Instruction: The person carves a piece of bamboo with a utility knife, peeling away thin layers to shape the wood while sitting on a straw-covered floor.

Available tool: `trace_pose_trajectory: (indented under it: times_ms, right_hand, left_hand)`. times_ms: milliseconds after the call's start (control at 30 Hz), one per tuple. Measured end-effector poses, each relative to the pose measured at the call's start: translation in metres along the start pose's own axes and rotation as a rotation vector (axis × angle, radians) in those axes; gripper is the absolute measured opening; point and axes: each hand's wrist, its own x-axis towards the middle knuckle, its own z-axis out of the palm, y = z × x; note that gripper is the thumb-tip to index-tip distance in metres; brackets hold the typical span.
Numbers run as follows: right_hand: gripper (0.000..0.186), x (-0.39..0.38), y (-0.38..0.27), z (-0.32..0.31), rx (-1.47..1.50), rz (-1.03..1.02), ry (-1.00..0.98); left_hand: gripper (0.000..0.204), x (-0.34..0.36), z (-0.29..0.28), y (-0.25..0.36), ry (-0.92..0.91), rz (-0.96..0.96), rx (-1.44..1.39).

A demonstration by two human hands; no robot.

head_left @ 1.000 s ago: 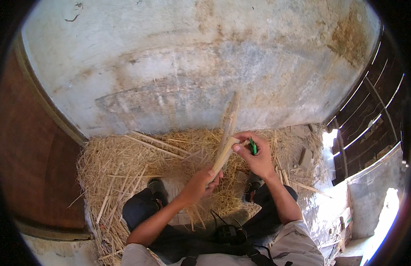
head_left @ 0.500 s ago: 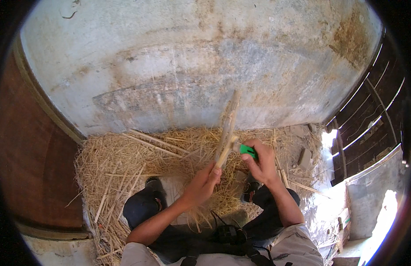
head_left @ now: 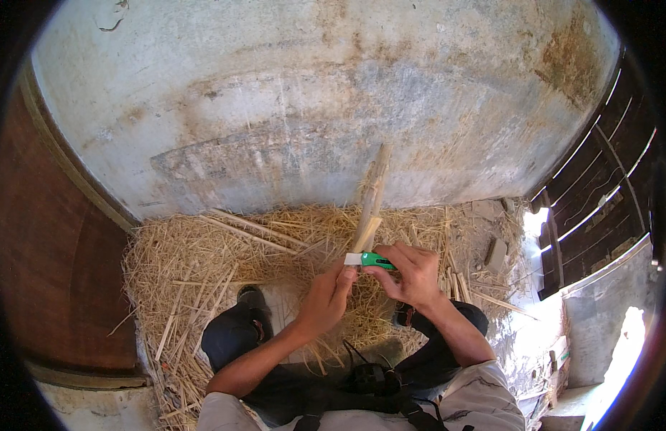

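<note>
My left hand (head_left: 326, 298) is closed around the lower end of a pale yellow wooden strip (head_left: 367, 233) that points up and away from me. In my right hand (head_left: 408, 276) is a green utility knife (head_left: 378, 261), gripped with the thumb along its handle. Its broad blade points left and lies across the strip, close to the left thumb and fingertips. Just behind the strip a thicker wooden pole (head_left: 376, 179) stands tilted against the wall; its lower end is hidden by the strip and my hands.
Straw and thin shavings (head_left: 182, 258) cover the floor, with several long strips (head_left: 250, 231) lying on them. A worn whitewashed wall (head_left: 311, 108) rises ahead. A small block (head_left: 495, 255) lies at right. A brown panel (head_left: 67, 251) stands left, dark slats (head_left: 599, 187) right.
The knife has moved down the strip, from its upper part to beside my left fingers. My right hand has come nearer to me and to the left; the left hand has hardly shifted.
</note>
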Motion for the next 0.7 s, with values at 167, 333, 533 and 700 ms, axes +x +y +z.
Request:
trace_pose_trajectory:
  times_ms: [167,333,533,700]
  right_hand:
    - [0.031,0.001,0.001,0.005,-0.025,-0.021,0.049]
    - [0.03,0.006,-0.003,0.001,-0.052,-0.014,0.038]
    - [0.029,0.009,-0.002,0.0,-0.054,-0.014,0.066]
    - [0.027,0.011,0.012,-0.004,-0.119,0.04,0.085]
  left_hand:
    - [0.053,0.0,0.001,0.001,0.035,0.007,0.031]
    - [0.054,-0.002,0.0,0.003,0.023,-0.034,0.008]
    - [0.055,-0.003,0.002,0.003,0.038,-0.041,0.022]
    - [0.052,-0.004,0.005,-0.001,0.033,-0.073,0.026]
